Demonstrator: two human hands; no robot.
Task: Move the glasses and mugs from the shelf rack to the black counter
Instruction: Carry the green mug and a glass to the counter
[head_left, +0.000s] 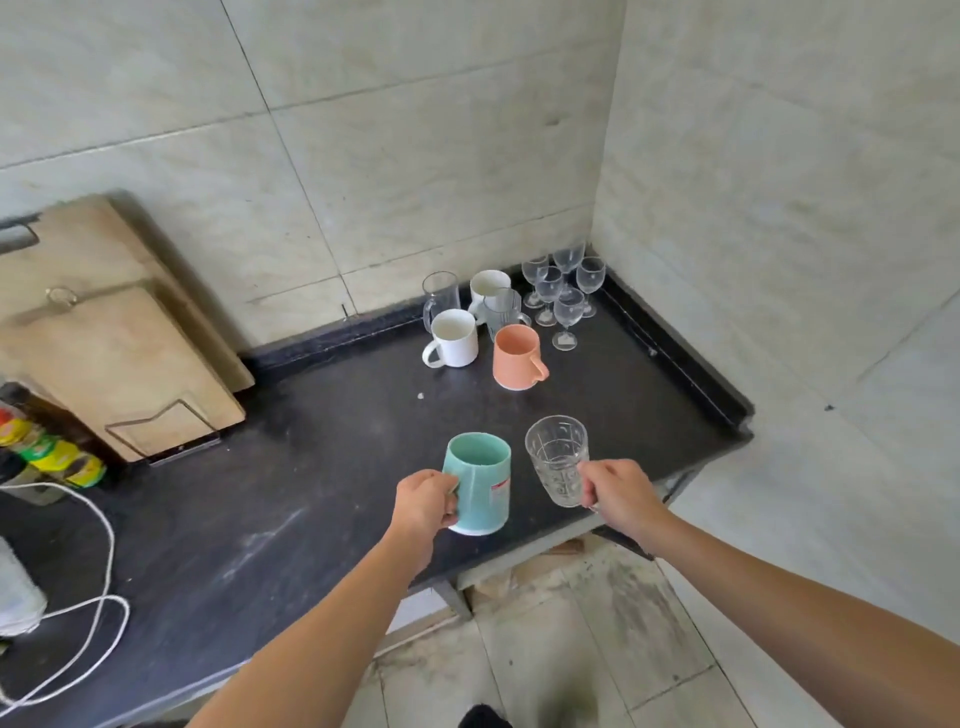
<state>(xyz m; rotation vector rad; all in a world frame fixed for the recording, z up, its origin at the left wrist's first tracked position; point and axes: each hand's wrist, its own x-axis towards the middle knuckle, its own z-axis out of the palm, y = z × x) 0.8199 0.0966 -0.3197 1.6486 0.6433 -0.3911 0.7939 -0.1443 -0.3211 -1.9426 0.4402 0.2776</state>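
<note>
My left hand (423, 503) grips the handle of a teal mug (480, 480), held upright over the front of the black counter (322, 447). My right hand (615, 493) holds a clear patterned glass mug (557, 457) by its handle, beside the teal one. Further back on the counter stand an orange mug (515, 356), a white mug (454, 338), a second white mug (488, 286), two clear glass mugs (441, 293) and several stemmed wine glasses (563, 291) in the corner. The shelf rack is out of view.
Wooden cutting boards (114, 332) lean in a wire holder against the tiled wall at the left. Bottles (52, 447) and a white cord (98, 571) lie at the counter's left end. A raised lip runs along the counter's back and right edges; tiled floor lies below.
</note>
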